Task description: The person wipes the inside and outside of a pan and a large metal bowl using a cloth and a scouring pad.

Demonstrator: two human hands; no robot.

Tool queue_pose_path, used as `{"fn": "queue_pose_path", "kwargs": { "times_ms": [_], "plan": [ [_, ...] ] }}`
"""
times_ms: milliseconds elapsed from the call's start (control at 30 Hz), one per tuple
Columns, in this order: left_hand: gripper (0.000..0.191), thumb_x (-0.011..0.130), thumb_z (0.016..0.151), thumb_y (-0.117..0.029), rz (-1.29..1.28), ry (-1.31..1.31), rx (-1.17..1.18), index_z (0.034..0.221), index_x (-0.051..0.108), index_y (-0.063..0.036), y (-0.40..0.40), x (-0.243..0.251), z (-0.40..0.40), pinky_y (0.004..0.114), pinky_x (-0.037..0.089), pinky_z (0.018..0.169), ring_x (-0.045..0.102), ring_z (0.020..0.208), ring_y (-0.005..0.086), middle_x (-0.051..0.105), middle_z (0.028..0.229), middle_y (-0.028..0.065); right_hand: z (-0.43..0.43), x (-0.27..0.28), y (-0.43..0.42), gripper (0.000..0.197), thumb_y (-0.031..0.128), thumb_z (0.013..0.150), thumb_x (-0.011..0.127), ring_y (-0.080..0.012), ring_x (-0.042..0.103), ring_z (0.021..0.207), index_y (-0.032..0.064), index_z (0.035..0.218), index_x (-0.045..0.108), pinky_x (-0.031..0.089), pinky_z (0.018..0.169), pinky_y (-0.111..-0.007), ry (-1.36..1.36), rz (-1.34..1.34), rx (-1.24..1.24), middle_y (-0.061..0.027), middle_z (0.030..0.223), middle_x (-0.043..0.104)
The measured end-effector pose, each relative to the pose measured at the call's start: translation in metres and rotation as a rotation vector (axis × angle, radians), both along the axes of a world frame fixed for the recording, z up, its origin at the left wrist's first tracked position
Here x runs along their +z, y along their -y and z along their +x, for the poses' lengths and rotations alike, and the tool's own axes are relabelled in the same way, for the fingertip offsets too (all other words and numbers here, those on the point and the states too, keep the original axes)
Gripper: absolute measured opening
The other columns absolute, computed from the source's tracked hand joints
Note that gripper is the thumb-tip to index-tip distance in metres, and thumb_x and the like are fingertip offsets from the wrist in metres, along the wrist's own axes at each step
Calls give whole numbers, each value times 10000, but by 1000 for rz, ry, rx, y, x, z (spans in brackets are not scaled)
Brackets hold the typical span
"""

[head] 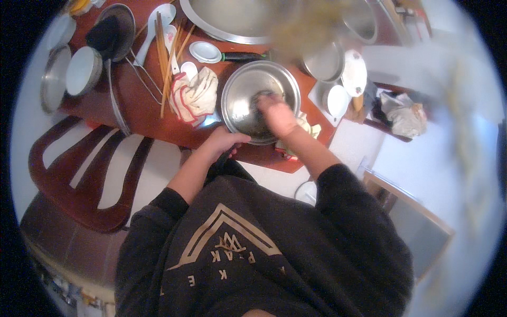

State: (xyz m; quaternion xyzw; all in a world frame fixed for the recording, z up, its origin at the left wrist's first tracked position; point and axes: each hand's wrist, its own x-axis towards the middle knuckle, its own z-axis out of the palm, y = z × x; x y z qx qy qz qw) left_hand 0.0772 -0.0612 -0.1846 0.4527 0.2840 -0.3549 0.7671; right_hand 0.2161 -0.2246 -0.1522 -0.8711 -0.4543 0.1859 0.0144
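A round stainless-steel basin (241, 95) sits near the front edge of the red-brown table. My left hand (226, 144) grips its near left rim, thumb on top and fingers below. My right hand (279, 117) reaches down inside, its fingers blurred against the bottom. Beneath those fingertips shows a dark wad (262, 95), which looks like a scouring pad; the blur hides its exact form. Left of the basin lies a crumpled white cloth with a red border (194, 95). Another pale cloth (313, 128) is partly behind my right wrist.
Chopsticks (161, 55), a white ladle (152, 33) and a wok (122, 27) crowd the left side. A large metal basin (225, 33) stands at the back. Shallow pan (324, 65), oval plate (353, 73) and white bowl (336, 102) sit right. A wooden chair (91, 190) stands lower left.
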Motion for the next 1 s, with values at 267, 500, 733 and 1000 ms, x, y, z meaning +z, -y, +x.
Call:
{"fn": "queue_pose_path", "kwargs": {
  "times_ms": [267, 500, 733, 1000],
  "plan": [
    [201, 747, 765, -191, 4, -41, 20, 822, 614, -53, 2, 10, 0, 281, 407, 422, 517, 488, 137, 565, 653, 32, 47, 22, -55, 226, 176, 810, 547, -241, 545, 1105, 97, 969, 687, 450, 941, -378, 222, -279, 382, -58, 1134, 639],
    [229, 766, 737, -232, -1, -89, 103, 796, 609, -77, 9, 15, -2, 279, 404, 416, 520, 478, 125, 566, 631, 17, 9, 43, -33, 263, 176, 903, 521, -269, 621, 1113, 88, 1043, 726, 504, 905, -373, -161, -783, -58, -103, 1129, 684],
    [222, 763, 730, -212, 43, -88, 106, 821, 620, -70, 9, 15, -1, 280, 417, 434, 545, 515, 130, 591, 664, 26, -12, 36, -65, 265, 140, 766, 620, -315, 654, 1019, 10, 971, 726, 517, 882, -391, -454, -575, -235, -212, 1052, 675],
    [259, 765, 748, -236, 105, -22, 62, 887, 629, -66, 11, 16, -1, 284, 428, 458, 542, 538, 122, 597, 715, 20, -2, -9, -65, 312, 55, 753, 522, -318, 684, 885, 27, 988, 725, 519, 783, -405, -796, -41, -524, -191, 988, 700]
  ]
}}
